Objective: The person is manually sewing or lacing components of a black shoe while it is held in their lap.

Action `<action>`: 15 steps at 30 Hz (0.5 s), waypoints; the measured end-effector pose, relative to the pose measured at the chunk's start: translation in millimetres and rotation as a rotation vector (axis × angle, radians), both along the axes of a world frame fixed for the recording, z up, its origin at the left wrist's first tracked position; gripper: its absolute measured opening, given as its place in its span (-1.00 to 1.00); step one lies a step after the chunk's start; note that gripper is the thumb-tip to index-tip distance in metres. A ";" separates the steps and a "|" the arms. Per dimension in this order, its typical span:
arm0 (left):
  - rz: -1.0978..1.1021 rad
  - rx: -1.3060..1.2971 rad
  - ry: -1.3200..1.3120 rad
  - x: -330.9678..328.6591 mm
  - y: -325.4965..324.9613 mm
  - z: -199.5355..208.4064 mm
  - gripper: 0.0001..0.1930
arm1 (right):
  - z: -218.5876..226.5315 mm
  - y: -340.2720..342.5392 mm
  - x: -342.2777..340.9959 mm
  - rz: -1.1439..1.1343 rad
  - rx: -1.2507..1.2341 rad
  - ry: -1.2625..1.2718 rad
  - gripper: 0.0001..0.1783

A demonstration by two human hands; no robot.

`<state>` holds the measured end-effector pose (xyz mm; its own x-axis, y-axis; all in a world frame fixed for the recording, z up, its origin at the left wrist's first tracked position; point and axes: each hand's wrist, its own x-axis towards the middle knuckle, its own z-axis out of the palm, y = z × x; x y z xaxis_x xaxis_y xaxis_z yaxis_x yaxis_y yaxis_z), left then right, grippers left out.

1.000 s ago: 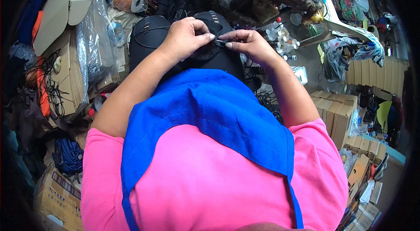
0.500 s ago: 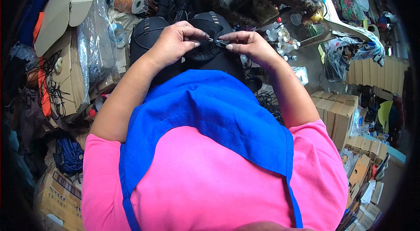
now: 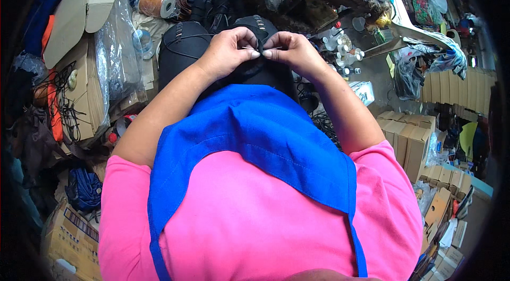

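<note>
The blue apron (image 3: 249,116) drapes over the person's front, likely to guard the pink shirt. Beyond its hem, the black-covered legs (image 3: 183,60) form a lap, apparently serving as a rest in place of a table. Cardboard boxes (image 3: 411,143) stand stacked on the right, presumably to save floor space. The left hand (image 3: 231,49) and right hand (image 3: 295,53) meet above the lap, each pinching thumb against fingers on a small dark piece (image 3: 260,42); gripping from both sides probably steadies its edge. An orange spool (image 3: 153,3) lies ahead and to the left. Smallest is a thin pale sliver (image 3: 247,48) at the left fingertips, too fine to identify.
</note>
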<state>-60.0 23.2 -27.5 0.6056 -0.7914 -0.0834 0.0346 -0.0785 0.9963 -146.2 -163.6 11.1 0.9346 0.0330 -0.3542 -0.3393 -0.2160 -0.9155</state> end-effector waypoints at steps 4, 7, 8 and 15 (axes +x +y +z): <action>0.031 0.018 0.009 1.6 1.9 10.1 -0.87 | 3.6 -4.1 8.5 0.061 -0.050 0.003 -0.86; 0.054 0.098 -0.343 10.1 15.0 17.0 -0.92 | 12.4 -11.4 7.0 0.048 -0.076 0.031 -0.85; 0.057 0.160 -0.344 13.5 21.5 19.1 -0.91 | 28.5 -13.1 3.1 0.004 -0.133 0.110 -0.85; -0.036 0.294 -0.490 5.7 14.0 40.2 -0.88 | 4.1 -14.9 -11.6 0.029 0.051 0.023 -0.69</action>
